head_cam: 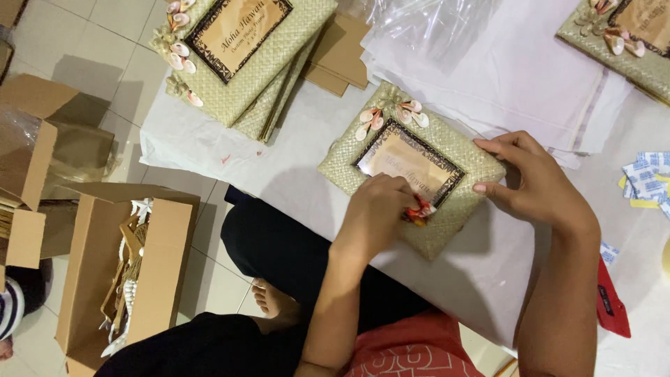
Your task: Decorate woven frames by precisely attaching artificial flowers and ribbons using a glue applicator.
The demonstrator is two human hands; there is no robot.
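A woven straw photo frame (447, 143) with shell flowers at one corner lies on the white-covered table (307, 139). My left hand (373, 213) rests on the frame's near corner, its fingers pinched on a small red and orange decoration (421, 211). My right hand (537, 178) grips the frame's right edge, thumb on top, and steadies it.
A stack of similar woven frames (244, 56) sits at the back left, another frame (624, 31) at the back right. White sheets (516, 77) and clear plastic (419, 28) lie behind. Blue-white packets (645, 178) are at right. Open cardboard boxes (105, 265) stand on the tiled floor.
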